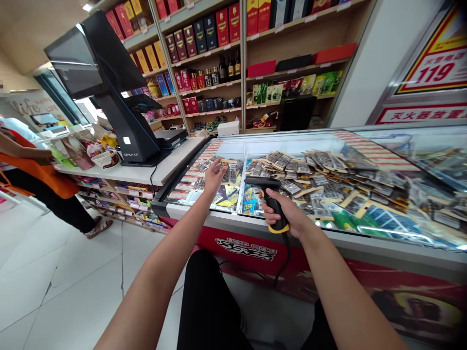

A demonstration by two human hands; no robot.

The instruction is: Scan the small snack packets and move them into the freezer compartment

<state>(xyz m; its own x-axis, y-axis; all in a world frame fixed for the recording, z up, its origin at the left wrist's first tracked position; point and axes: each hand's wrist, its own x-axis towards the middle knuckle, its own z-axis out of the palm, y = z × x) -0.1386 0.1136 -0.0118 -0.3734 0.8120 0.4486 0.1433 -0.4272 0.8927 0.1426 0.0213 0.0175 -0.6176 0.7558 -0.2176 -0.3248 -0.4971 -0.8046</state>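
Right grip (294,216) wrapped round scanner (278,216), scanner at freezer (226,220) front edge, cable (285,257) hanging down, left grip (214,177) over packets (233,178) left of divider (242,192), can't tell from here if pinching any, packet heap (324,167) right.

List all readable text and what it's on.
"119": upper wall sign; line above blurred
"灭火器放置": lower wall sign, cut off
"QIHUA": register stand
"life": back wall sign
Unreadable, too small, blurred or stylised: freezer logo, shelf tags, boxes, packets
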